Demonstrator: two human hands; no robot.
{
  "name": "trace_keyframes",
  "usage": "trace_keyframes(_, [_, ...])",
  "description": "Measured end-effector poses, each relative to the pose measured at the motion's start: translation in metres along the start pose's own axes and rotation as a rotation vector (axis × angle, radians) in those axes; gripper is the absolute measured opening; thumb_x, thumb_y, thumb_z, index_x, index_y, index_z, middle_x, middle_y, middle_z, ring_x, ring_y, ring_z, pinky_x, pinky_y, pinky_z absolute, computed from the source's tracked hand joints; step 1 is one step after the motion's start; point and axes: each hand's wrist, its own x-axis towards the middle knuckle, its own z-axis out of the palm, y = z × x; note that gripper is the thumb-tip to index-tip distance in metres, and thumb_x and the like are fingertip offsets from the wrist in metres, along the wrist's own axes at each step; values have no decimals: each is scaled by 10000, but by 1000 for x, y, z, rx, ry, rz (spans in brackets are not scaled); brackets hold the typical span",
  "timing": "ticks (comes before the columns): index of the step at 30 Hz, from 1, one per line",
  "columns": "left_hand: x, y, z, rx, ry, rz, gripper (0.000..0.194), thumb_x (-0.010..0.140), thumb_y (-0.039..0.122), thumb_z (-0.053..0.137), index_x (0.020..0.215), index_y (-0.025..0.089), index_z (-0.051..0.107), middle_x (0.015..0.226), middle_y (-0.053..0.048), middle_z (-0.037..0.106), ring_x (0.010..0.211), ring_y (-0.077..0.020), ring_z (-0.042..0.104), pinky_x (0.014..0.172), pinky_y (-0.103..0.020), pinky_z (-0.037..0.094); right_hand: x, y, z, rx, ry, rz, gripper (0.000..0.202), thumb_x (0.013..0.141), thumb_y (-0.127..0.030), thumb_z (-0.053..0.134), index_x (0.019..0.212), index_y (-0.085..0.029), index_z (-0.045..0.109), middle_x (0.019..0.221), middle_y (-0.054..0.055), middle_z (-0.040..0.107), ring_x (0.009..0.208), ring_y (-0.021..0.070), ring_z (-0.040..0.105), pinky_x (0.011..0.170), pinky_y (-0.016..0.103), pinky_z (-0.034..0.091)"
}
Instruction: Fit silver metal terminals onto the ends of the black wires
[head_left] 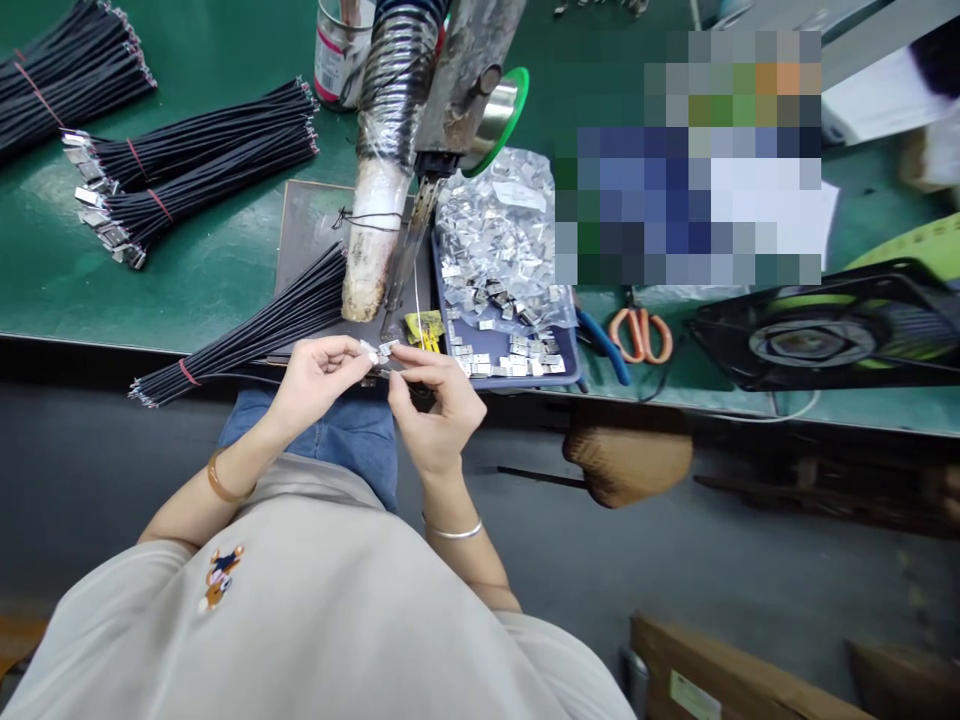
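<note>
My left hand [324,378] is closed in a pinch in front of the table edge; what lies between its fingertips is too small to make out. My right hand [439,402] pinches from the other side, fingertips almost meeting the left ones. A small silvery metal connector [388,348] shows between the two hands, at the right fingertips. Just above hang a soldering iron's tip [397,280] and a thin solder wire [418,300]. Left of the hands lies a tied bundle of black cables [255,320]. A blue tray [571,372] with loose metal connectors [517,355] stands to the right.
A wrapped fume hose [377,200] comes down beside a solder spool [502,120]. More cable bundles [217,150] lie at the back left, near a jar [337,60]. Right of the tray are blue-handled pliers [604,340], orange-handled scissors [640,335] and a black fan [817,335]. A wooden stool [630,450] stands below.
</note>
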Motion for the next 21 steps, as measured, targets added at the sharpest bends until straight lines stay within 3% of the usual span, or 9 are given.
trace_keyframes(7, [3,-1,5,1,56,-5,234,662,335,808,702,121,724,572,14,592,534,-74,492,539,-201,413,0,5,1,-68,-21,-161,203,845,-51,671,910,-236,618,1012,47,797,892,177,779,766,301,652])
trace_keyframes(12, [6,-1,9,40,116,24,183,665,293,751,658,118,694,497,53,448,487,-46,336,488,-194,279,2,7,4,-33,-22,-59,148,879,-79,652,900,-220,611,1152,88,771,918,187,782,797,325,662])
trace_keyframes(17, [8,2,13,89,141,52,213,693,314,719,635,119,655,489,64,384,487,-44,286,487,-201,231,9,6,4,-85,-40,-31,114,891,-107,652,871,-215,622,1099,82,784,887,180,780,740,297,650])
trace_keyframes(21, [7,5,15,107,151,69,233,707,331,723,634,129,633,494,67,362,491,-49,273,481,-207,212,15,1,3,-108,-25,-51,109,888,-124,668,859,-220,627,1070,67,789,896,185,777,782,328,643])
